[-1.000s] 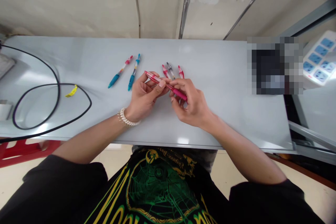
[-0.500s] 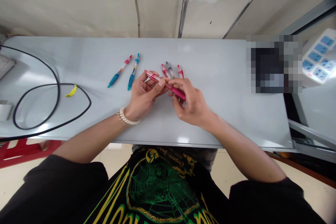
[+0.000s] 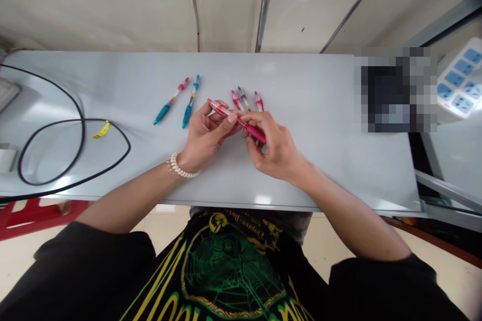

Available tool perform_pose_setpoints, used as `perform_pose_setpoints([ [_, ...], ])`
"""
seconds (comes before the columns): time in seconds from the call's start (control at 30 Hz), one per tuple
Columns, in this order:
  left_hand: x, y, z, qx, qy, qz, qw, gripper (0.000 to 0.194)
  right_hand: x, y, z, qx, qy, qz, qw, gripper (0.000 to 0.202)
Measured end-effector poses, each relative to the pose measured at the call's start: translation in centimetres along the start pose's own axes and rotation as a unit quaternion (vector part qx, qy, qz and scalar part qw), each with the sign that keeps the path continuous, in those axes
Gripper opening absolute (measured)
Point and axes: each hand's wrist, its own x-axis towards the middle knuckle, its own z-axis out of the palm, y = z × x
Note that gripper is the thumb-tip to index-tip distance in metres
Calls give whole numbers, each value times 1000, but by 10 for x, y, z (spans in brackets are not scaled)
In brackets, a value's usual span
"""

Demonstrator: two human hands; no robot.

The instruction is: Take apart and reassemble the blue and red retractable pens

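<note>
Pink-and-red plastic click pen [image 3: 236,120] held up just above the pale grey bench [image 3: 320,160], pinched from both ends, probably so each half can be gripped separately. Left hand [image 3: 205,138] closed around the clear, clip end, thumb and forefinger pressed on the barrel near its middle, remaining fingers curled underneath. Right hand [image 3: 273,148] wrapped around the solid pink grip end, fingertips meeting the left ones right at the joint of the barrel. Looks like a twisting or pulling hold, though hard to say which from here.

Pen slanted, clip end up and to the left, tip end down and to the right, buried in the right fist.

Both wrists hovering over the bench near its front edge, forearms coming in from either side in a V, elbows wide. White beaded bracelet [image 3: 179,167] on the left wrist.

Behind the hands, three more pens in red and grey [image 3: 245,100] lying side by side, partly hidden by the fingers. Further left, well apart from that bunch, two teal pens with pink and blue caps [image 3: 181,102] laid roughly parallel. Grouping by colour seems deliberate.

Black cable loop [image 3: 75,155] with a yellow tag [image 3: 102,131] way off on the left, white power strip [image 3: 457,85] at the far right. Neither touched.
</note>
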Motion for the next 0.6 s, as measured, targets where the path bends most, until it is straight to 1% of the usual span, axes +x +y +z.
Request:
perform_pose_setpoints([
  [0.2,1,-2,-3,4,-11,7,1000,38,0,-1,-1,-3,-1,-3,1000,46],
  [0.43,1,-1,-4,22,-9,3,1000,39,1,-3,-2,-6,-3,0,1000,44],
  [0.6,1,-1,-2,12,-5,3,1000,38,1,-3,-2,-4,-5,-4,1000,45],
])
